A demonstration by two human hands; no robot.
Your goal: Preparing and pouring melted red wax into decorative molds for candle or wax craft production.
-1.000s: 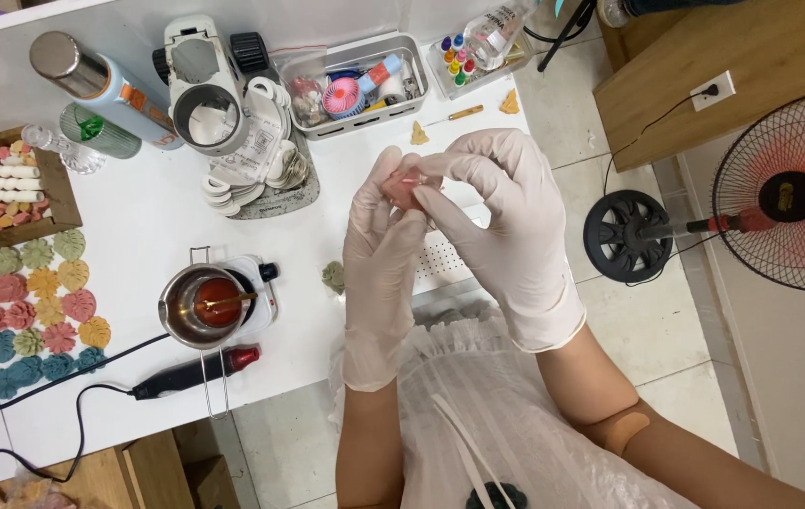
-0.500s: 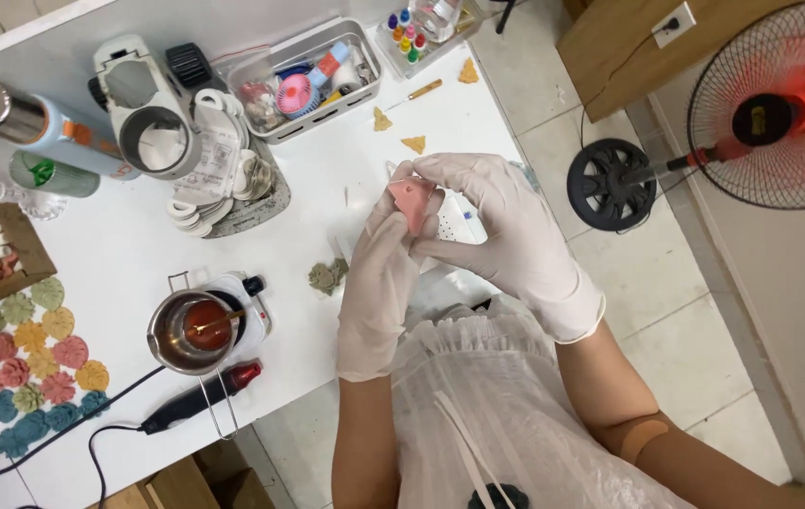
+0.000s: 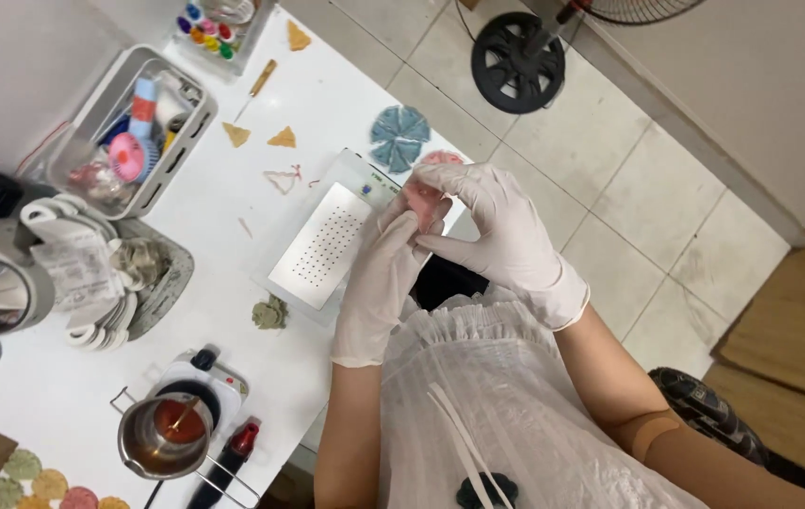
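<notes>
In the head view, both hands are wearing thin, smooth white gloves and are meeting over the near edge of the white surface [image 3: 63, 377]. The left hand [image 3: 383, 273] is rising from below with its fingers [image 3: 400, 226] pressing together against a small pink round piece [image 3: 424, 196], soft-looking and matte. The right hand [image 3: 506, 236] is curving over from the other side, and its fingers [image 3: 463, 179] are closing on the same pink piece, so the piece is sitting clamped between the fingertips of both hands, just above a flat white plate with a grid of small dots [image 3: 322, 247]. Beside the hands, a blue fan-shaped piece [image 3: 399, 135] with ribbed folds is lying on the surface, and small tan triangles [image 3: 281, 139] are lying further away. A grey-green crumpled lump [image 3: 269, 312] is resting near the dotted plate. A grey plastic basket [image 3: 171, 155] with slotted walls is holding colourful small tools. A shiny metal pot [image 3: 153, 438] with dark reddish liquid is standing on a small white heater. A row of small paint pots [image 3: 204, 28] in many colours is standing at the far edge. On the tiled floor a black round fan base [image 3: 518, 61] is standing.
</notes>
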